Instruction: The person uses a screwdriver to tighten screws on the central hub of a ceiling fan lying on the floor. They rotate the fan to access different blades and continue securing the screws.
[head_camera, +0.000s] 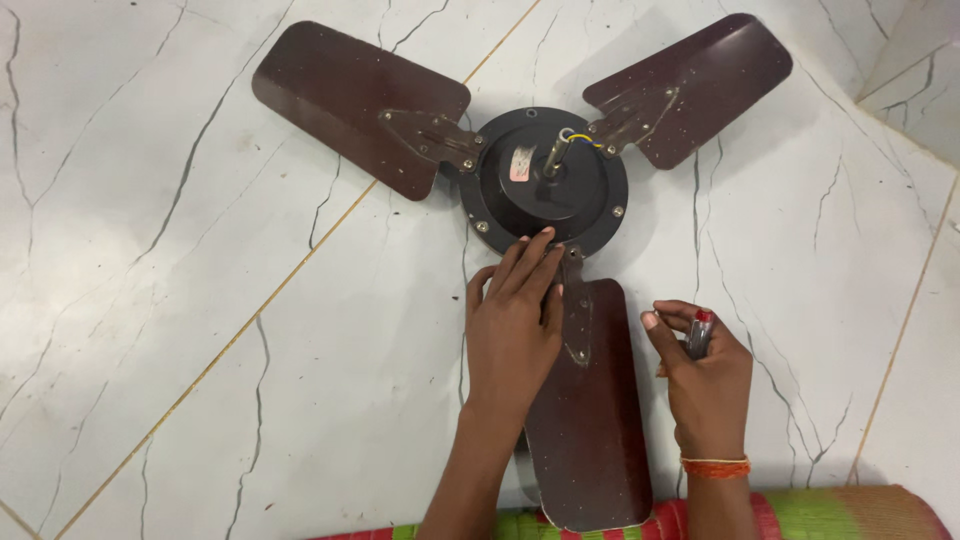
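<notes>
Centrally, dark brown ceiling fan (545, 180) flat on marble floor (200, 300), left hand (515, 320) open, fingers extended onto motor housing rim, right hand (705, 375) closed around small red-tipped tool (699, 333), beside near blade (590, 420).

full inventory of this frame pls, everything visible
fan motor: 1, black, round, centre top, on the floor
fan blades: 3, dark brown, bolted to the motor; upper left, upper right, and one running down to the bottom edge
wires: a few, yellow and blue, at the motor's shaft
floor: white marble tiles, dark veins, thin gold joint lines
mat: 1, green and red striped, bottom edge
bangle: 1, orange, on the right wrist
tool: 1, red-tipped, dark body, in the right hand; kind unclear
left hand: fingertips on the motor's rim by the lower blade's bracket
right hand: grip closed on the tool, right of the lower blade
</notes>
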